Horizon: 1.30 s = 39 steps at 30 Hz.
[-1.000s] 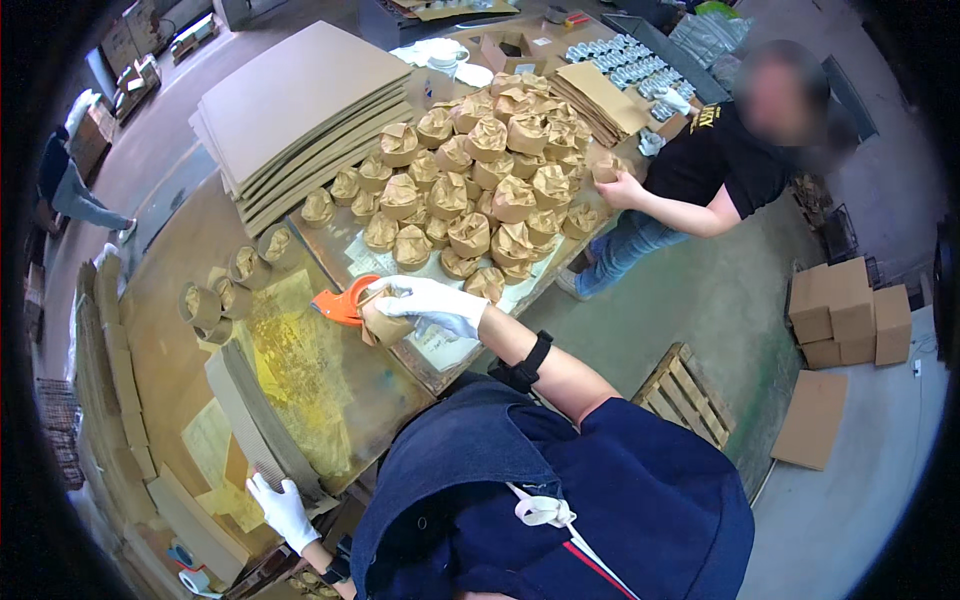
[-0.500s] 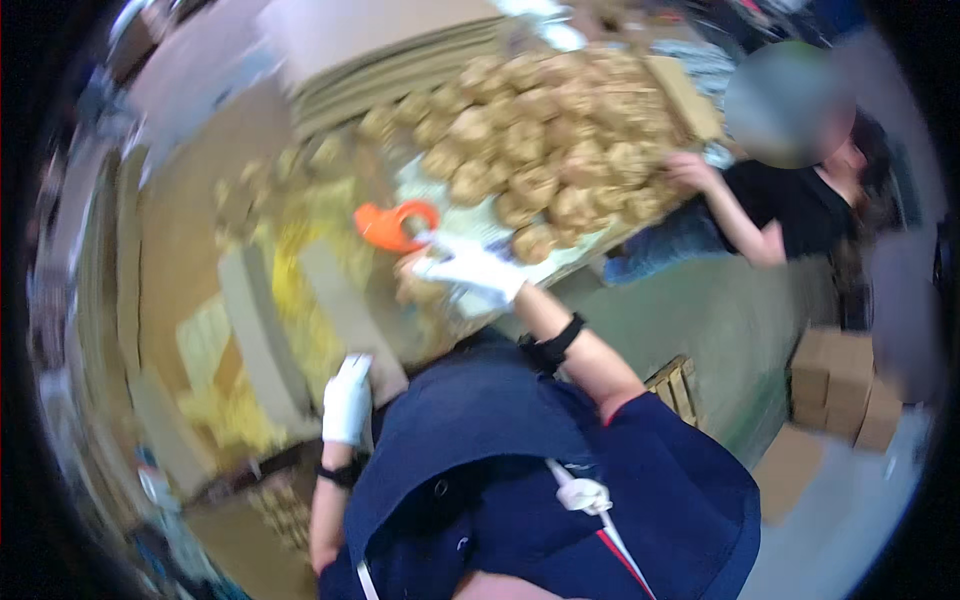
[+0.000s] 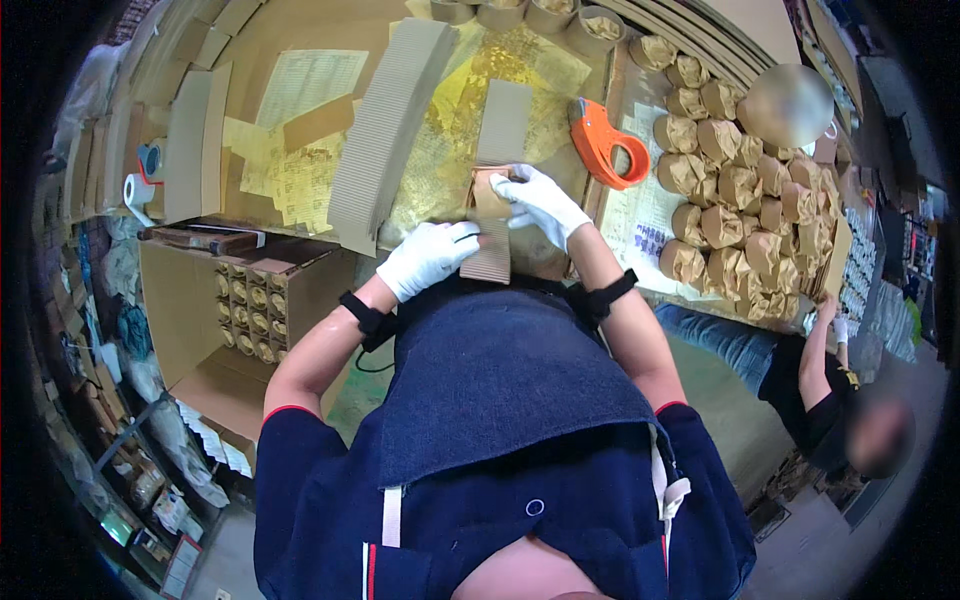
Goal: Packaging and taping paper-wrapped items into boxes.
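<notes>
White gloves cover both hands. The left hand lies with its grip closed on the near end of a strip of ribbed cardboard, just in front of the person's blue apron. The right hand pinches the top of the same strip, where a small brown wrapped piece sits against it. The strip lies on the table, at its near edge, right in the middle.

To the left and lower down stands an open cardboard box with round brown tubes packed in rows inside.

A little farther on the table lie a long ribbed cardboard sheet and a shorter one, on yellow stained paper. An orange tape dispenser lies to the right of them, near the right hand but not touching it.

Farther right is a big bunch of tubes with crumpled brown paper tops. Another person in black reaches a hand toward that bunch.
</notes>
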{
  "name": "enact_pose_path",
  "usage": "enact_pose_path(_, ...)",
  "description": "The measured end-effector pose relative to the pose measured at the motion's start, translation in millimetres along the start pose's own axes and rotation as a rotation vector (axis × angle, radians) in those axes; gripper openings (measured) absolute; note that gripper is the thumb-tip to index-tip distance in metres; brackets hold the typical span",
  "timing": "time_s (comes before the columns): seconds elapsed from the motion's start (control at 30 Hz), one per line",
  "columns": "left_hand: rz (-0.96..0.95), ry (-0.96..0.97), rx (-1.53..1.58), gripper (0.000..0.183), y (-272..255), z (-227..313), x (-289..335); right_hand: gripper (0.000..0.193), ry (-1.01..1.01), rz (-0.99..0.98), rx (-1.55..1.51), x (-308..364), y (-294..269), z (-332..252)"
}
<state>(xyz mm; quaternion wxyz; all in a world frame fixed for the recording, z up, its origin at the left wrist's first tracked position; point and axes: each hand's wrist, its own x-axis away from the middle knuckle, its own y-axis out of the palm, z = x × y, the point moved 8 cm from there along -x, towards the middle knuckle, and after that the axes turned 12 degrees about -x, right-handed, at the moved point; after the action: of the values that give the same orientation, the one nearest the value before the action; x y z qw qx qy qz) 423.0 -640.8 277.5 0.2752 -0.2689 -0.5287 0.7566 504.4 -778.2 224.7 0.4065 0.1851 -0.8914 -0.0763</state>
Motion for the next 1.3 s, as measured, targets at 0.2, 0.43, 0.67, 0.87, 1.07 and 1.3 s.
enact_pose_path(0.2, 0.395, -0.475, 0.206, 0.039, -8.2, -66.8, -43.2, 0.082, -0.44, 0.512, 0.805, -17.7, -28.2, -50.3)
enact_pose_path(0.43, 0.51, -0.919, 0.626, 0.043, 33.2, -91.2, -66.0, 0.069, -0.405, 0.449, 0.741, -38.7, -29.8, -58.2)
enact_pose_path(0.67, 0.648, -0.888, 0.541, 0.056, 17.0, -80.9, -59.7, 0.058, -0.488, 0.367, 0.089, -23.3, -8.1, -45.5)
enact_pose_path(0.87, 0.337, -0.833, 1.224, 0.058, 3.3, -80.0, -67.0, 0.043, -0.708, 0.318, 0.532, -14.2, -3.1, -63.3)
enact_pose_path(1.07, 0.104, -0.713, 0.373, 0.045, 9.3, -82.3, -69.1, 0.04, -0.862, 0.453, 1.163, 18.2, 8.9, -92.9)
enact_pose_path(1.3, 0.14, -0.742, 0.248, 0.088, -9.3, -53.3, -72.1, 0.028, -0.468, 0.229, 0.58, 15.0, -22.0, -54.2)
